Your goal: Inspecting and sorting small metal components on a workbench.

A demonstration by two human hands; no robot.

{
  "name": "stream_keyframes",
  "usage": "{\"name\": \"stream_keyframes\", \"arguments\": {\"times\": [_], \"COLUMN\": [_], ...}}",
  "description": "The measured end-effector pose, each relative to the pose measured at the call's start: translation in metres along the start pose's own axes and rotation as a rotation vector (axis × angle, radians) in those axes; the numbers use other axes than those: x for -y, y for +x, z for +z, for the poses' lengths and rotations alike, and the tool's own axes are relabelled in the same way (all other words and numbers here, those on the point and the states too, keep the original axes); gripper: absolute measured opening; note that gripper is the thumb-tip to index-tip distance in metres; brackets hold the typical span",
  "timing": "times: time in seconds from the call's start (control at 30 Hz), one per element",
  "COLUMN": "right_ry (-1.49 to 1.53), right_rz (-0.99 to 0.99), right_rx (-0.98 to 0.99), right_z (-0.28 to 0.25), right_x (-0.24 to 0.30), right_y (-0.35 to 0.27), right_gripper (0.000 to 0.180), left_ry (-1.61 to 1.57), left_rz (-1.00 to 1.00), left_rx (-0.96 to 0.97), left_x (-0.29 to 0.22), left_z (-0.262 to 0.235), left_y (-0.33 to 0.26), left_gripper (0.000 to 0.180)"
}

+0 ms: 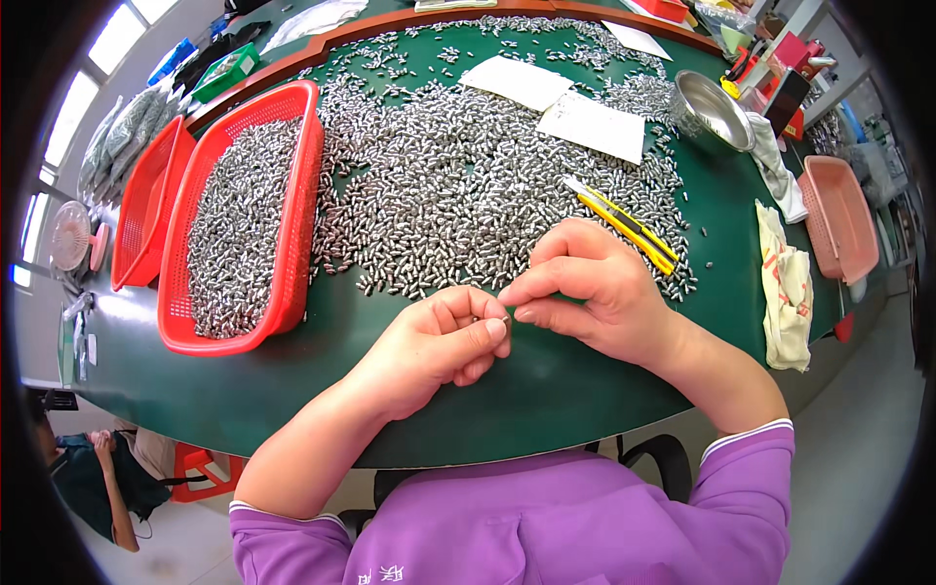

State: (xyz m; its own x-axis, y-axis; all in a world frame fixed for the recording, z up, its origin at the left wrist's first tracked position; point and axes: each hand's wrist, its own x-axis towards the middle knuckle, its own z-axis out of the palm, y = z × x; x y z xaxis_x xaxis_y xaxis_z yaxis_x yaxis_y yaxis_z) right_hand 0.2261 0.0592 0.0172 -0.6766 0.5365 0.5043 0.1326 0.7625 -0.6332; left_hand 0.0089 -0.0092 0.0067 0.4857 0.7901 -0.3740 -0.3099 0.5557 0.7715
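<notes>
Both hands meet in front of a wide heap of small silver capsule-shaped metal parts on the green table. My left hand is closed, its thumb pressed against the bent fingers, with a small metal part just showing at the tips. Close beside it, my right hand bends its thumb and index finger together near the left fingertips. Whatever the right fingers hold is too small to make out. Yellow utility knives lie on the heap beyond my right hand.
On the left stands a red plastic basket full of the same parts, with another red basket beside it. White paper sheets lie on the heap. A metal bowl and cloths are at the right. Someone sits at lower left.
</notes>
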Motion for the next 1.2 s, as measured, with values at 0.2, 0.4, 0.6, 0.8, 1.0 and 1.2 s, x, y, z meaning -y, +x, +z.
{"name": "stream_keyframes", "arguments": {"times": [0.2, 0.4, 0.6, 0.8, 1.0, 1.2], "right_ry": [-0.101, -0.144, -0.179, -0.499, -0.729, -0.748], "right_rz": [-0.102, -0.126, -0.012, 0.088, 0.373, 0.379], "right_rx": [-0.031, -0.024, -0.085, -0.129, -0.098, -0.067], "right_z": [-0.001, -0.002, -0.006, -0.018, -0.033, -0.036], "right_x": [-0.002, -0.003, -0.006, -0.003, -0.017, -0.033], "right_y": [0.000, 0.001, 0.000, 0.003, -0.007, -0.009], "right_gripper": [0.022, 0.022, 0.022, 0.023, 0.030, 0.022], "left_ry": [-0.025, -0.065, -0.050, -0.032, 0.220, 0.904], "left_rz": [-0.002, 0.020, 0.069, 0.066, 0.187, 0.243], "left_rx": [0.001, 0.026, -0.005, -0.013, -0.225, -0.443], "left_x": [-0.001, 0.000, 0.000, 0.001, -0.006, -0.008], "left_z": [-0.001, -0.002, -0.002, -0.002, 0.006, 0.015], "left_y": [0.000, 0.000, 0.001, 0.002, -0.004, -0.011], "left_gripper": [0.017, 0.016, 0.011, 0.008, 0.010, 0.010]}}
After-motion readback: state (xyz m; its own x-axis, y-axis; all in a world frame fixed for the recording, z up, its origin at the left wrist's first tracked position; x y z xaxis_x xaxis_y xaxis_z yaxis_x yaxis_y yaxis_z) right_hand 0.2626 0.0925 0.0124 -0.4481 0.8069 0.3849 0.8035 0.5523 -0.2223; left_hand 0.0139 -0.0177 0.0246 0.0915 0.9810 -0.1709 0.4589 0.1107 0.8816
